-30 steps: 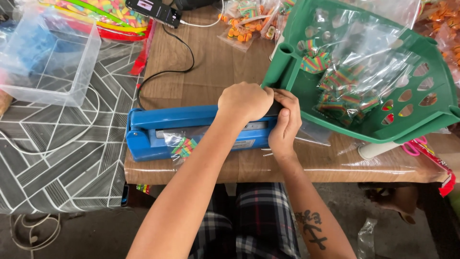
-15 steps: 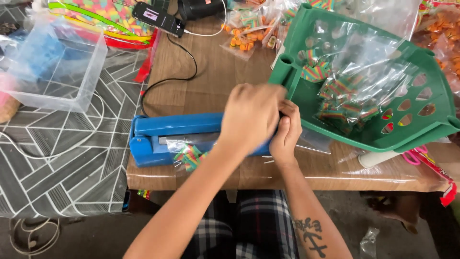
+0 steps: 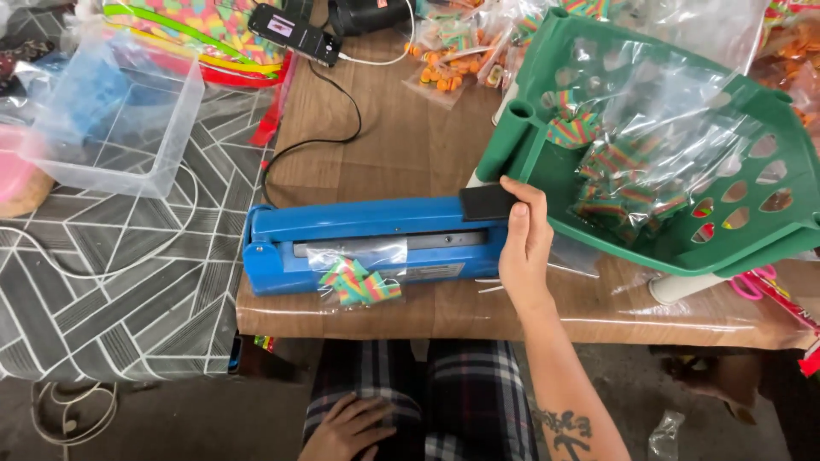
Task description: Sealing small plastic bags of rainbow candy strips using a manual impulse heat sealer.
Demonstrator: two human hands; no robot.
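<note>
Now the left hand (image 3: 350,427) has left the blue sealer (image 3: 376,243) and rests open on the lap, while the right hand (image 3: 523,248) still holds its black handle (image 3: 487,202) over the candy bag (image 3: 359,277).

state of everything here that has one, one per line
sealer: arm down on a candy bag
right hand: gripping the sealer's black handle
left hand: empty, resting on lap
green basket: tilted, holding filled bags
clear tub: upright, no lid
phone: screen lit
</note>
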